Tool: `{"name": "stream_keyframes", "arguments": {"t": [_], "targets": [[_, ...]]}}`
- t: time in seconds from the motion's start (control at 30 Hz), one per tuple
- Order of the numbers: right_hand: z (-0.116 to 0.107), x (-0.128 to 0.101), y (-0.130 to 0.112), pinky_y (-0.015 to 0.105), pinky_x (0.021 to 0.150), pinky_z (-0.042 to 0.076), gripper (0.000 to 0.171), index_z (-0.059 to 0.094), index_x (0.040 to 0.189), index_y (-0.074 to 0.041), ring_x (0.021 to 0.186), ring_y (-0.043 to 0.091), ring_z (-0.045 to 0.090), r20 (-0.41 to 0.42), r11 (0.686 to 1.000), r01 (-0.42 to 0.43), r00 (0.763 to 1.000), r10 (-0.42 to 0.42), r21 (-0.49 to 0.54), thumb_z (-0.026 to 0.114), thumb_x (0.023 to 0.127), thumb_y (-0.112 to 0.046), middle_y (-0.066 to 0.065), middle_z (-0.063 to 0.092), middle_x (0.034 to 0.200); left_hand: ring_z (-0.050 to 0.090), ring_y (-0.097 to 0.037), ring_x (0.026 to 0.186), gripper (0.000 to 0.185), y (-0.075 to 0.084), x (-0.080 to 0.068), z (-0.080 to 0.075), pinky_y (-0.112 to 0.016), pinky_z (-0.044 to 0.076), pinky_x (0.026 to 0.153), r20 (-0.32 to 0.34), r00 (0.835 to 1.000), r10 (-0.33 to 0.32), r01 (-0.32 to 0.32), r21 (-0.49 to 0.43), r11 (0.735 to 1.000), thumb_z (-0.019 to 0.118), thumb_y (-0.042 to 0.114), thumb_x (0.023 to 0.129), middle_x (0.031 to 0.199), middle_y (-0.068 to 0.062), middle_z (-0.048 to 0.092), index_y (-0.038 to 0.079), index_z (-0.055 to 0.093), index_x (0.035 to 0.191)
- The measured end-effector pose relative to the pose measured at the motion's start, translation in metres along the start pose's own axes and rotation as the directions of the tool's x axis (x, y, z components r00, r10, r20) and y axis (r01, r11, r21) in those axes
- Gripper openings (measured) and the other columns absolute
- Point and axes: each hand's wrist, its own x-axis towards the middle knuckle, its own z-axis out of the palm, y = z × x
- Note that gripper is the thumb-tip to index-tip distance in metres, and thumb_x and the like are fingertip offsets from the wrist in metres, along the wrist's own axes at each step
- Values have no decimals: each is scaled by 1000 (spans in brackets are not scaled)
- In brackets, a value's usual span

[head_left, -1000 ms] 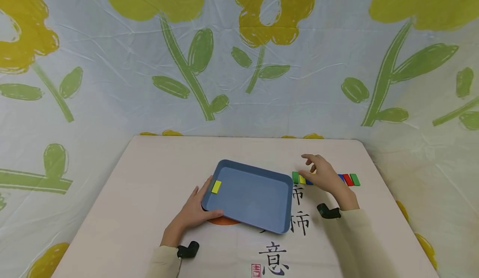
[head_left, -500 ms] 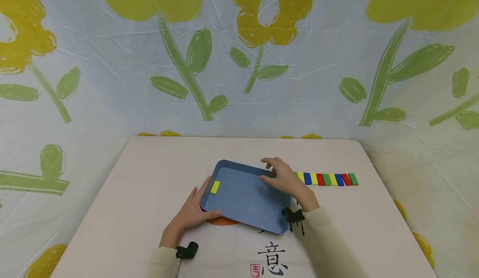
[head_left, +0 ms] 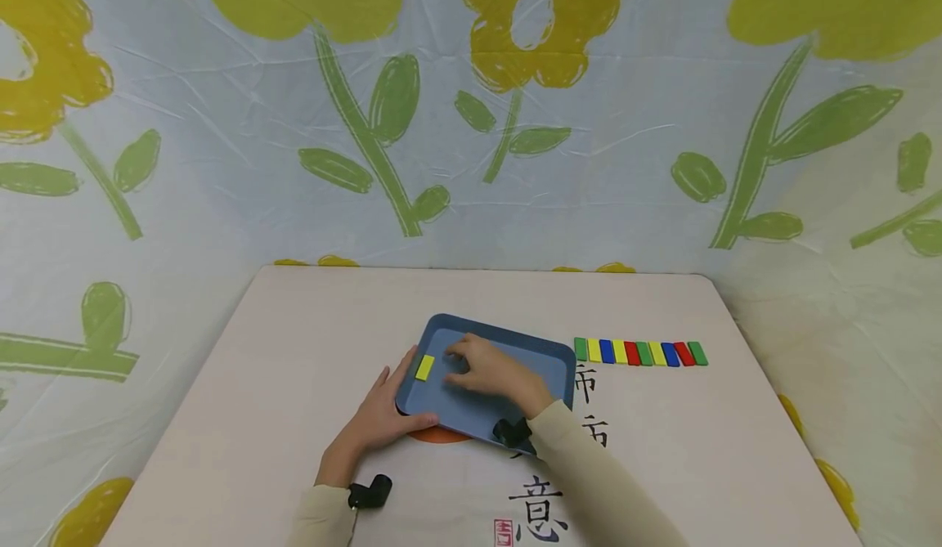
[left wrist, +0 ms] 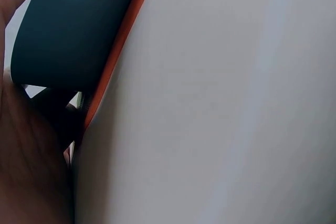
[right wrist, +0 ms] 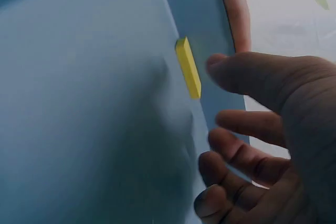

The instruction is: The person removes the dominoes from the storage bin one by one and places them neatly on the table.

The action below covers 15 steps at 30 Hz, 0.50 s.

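Observation:
A blue tray point(head_left: 508, 383) lies askew on the table. My left hand point(head_left: 379, 416) holds its near left corner, thumb along the near rim and fingers along the left wall. In the left wrist view the tray's dark outer wall point(left wrist: 63, 40) rises beside that palm. A small yellow tile point(head_left: 424, 368) lies in the tray by the left wall. My right hand point(head_left: 489, 371) is over the tray, just right of the tile. In the right wrist view a gap shows between thumb and fingers, with the yellow tile point(right wrist: 188, 69) apart from them.
Right of the tray runs a row of green, yellow, blue and red tiles point(head_left: 639, 353). Under the tray lies a white cloth point(head_left: 441, 498) with black characters and an orange print point(head_left: 439, 435). A flower-patterned curtain point(head_left: 471, 187) hangs behind the table.
My right hand has moved left from over the tile row, across the tray, to beside the yellow tile. The left hand, tray and tiles have stayed put.

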Motion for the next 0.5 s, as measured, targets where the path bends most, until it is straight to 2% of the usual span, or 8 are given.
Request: {"name": "stream_keyframes", "arguments": {"t": [0.13, 0.33, 0.5], "targets": [[5, 7, -4, 30, 82, 54, 49, 68, 135, -10, 98, 13, 60, 15, 999, 5, 1000, -4, -33, 75, 95, -37, 8, 64, 126, 9, -49, 157, 112, -1, 1, 0, -77, 27, 115, -8, 1000, 14, -14, 15, 1000, 79, 64, 77, 171, -3, 26, 47, 10, 164], [9, 16, -7, 35, 96, 56, 51, 67, 136, -6, 113, 19, 63, 52, 997, 38, 998, -34, -70, 75, 95, -36, 10, 65, 130, 10, -50, 157, 112, -3, 1, -1, -76, 27, 115, -15, 1000, 28, -27, 18, 999, 80, 64, 78, 170, -3, 27, 46, 10, 164], [13, 23, -7, 36, 98, 55, 52, 67, 136, -6, 115, 20, 63, 73, 996, 31, 997, -25, -86, 74, 95, -38, 10, 65, 132, 11, -50, 157, 111, -4, 2, 0, -75, 27, 115, -13, 999, 35, -35, 18, 999, 79, 63, 78, 170, -3, 27, 46, 10, 164]]}}
